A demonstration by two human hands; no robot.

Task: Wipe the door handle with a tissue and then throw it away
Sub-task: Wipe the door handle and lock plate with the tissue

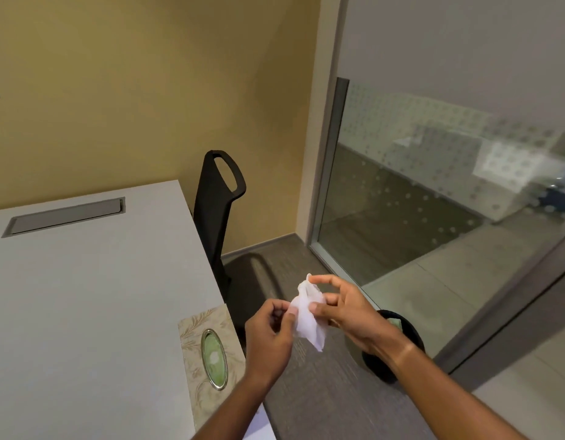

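Both bare hands raised in front of the body, above the grey wood-grain floor (322,392), sharing one crumpled white tissue (308,315). Left hand (268,331) curled loosely, thumb and forefinger pinched on the tissue's left edge, remaining fingers folded toward the palm. Right hand (348,312) turned palm-left, thumb pressed on the tissue's right side and forefinger tip nipping its upper corner, other fingers spread a little and bent. Tissue bunched between the two grips, lower corner hanging free in a point, clear of table and floor. Just left of the left forearm, a beige tissue box with a leaf pattern and an oval green-rimmed opening (211,354), lying flat on the near right corner of a pale grey rectangular table (84,296). Farther back on the tabletop, a long grey metal cable-slot cover (65,215), set flush. Beyond the table's right edge, a black plastic chair back with a looped handle cut-out at the top (219,198), standing against a mustard-yellow wall (132,90). Under the right wrist, a round black waste bin (401,331) on the floor, mostly hidden by the forearm, something pale green showing inside. To the right, a glass partition with frosted dot pattern (433,154) in a grey metal frame (333,154), blurred furniture visible through it.
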